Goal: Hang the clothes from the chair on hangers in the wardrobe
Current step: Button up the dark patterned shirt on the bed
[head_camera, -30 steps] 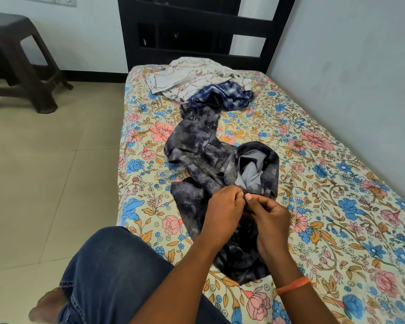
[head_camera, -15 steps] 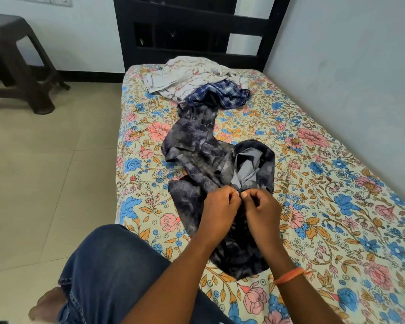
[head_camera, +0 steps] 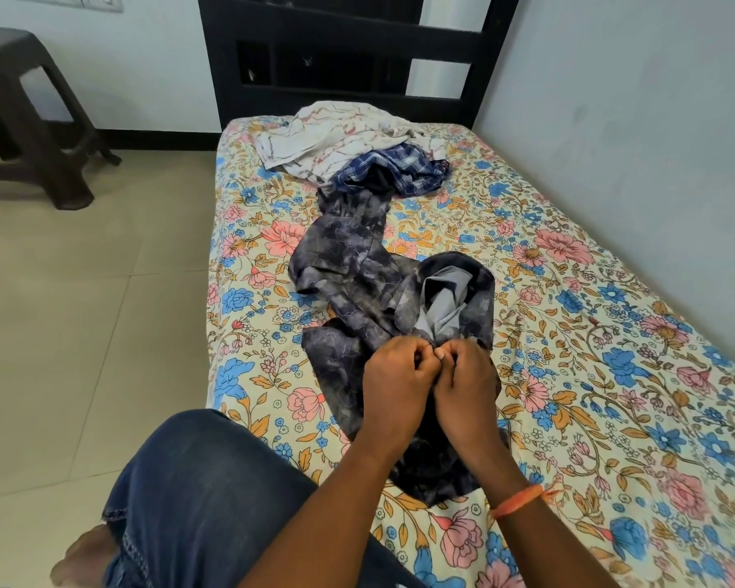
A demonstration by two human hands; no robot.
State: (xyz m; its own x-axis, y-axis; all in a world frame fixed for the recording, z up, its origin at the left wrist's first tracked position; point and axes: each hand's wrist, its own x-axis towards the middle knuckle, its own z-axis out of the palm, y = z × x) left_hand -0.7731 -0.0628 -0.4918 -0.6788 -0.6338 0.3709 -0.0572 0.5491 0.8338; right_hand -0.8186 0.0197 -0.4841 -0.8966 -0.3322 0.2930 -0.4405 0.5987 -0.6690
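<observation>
Both grips, left hand (head_camera: 393,386) and right hand (head_camera: 467,386), pinch the dark shirt (head_camera: 349,290) lying on the bed (head_camera: 612,354). It looks soft, light and floppy; best held by the collar.

Dark mottled shirt (head_camera: 349,265), blue checked garment (head_camera: 404,171), floral bedsheet (head_camera: 590,333).

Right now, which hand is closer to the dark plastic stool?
Left. The left hand pinches the dark shirt on the side facing the stool; the right hand lies beyond it, toward the wall.
</observation>
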